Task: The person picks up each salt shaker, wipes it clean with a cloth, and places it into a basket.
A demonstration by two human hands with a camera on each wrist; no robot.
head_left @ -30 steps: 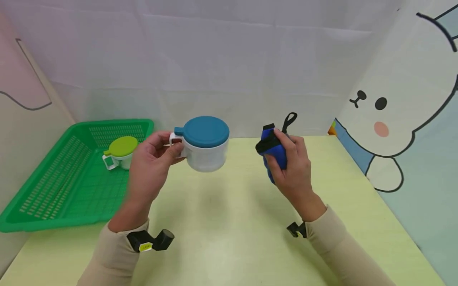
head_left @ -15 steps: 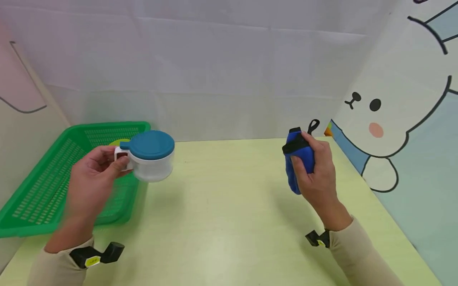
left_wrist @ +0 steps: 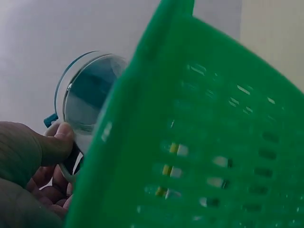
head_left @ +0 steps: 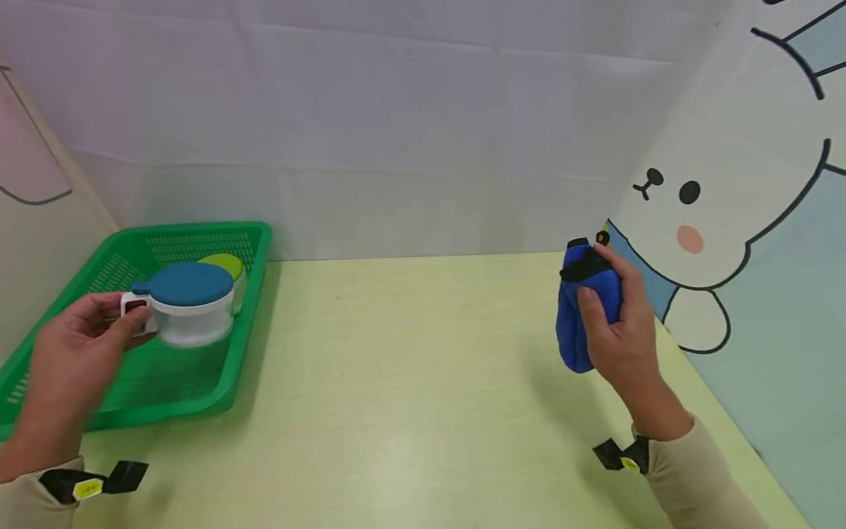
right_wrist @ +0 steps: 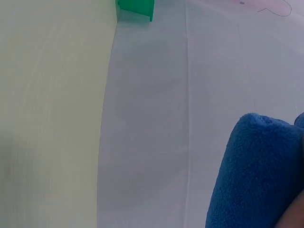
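Observation:
My left hand (head_left: 82,356) pinches the white handle of a clear cup (head_left: 194,327) with a blue lid, between thumb and fingers. The cup is upright, over the green basket (head_left: 247,345) in the head view. From the left wrist view, the basket wall (left_wrist: 142,142) hides part of the cup's base (left_wrist: 88,95). A second cup with a lime-green lid (head_left: 228,264) sits in the basket, partly covered by the blue-lidded one. At the right, my right hand (head_left: 624,334) grips a rolled blue towel (head_left: 573,334), fuzzy in the right wrist view, with a black band and loop.
The basket stands at the left on a pale yellow table (head_left: 396,367). Behind the table hangs a white sheet (head_left: 396,147). A printed cartoon panel (head_left: 760,220) borders the table's right side.
My left hand has carried the blue-lidded cup leftward from the middle to over the basket. My right hand has shifted right and slightly down with the rolled towel still gripped.

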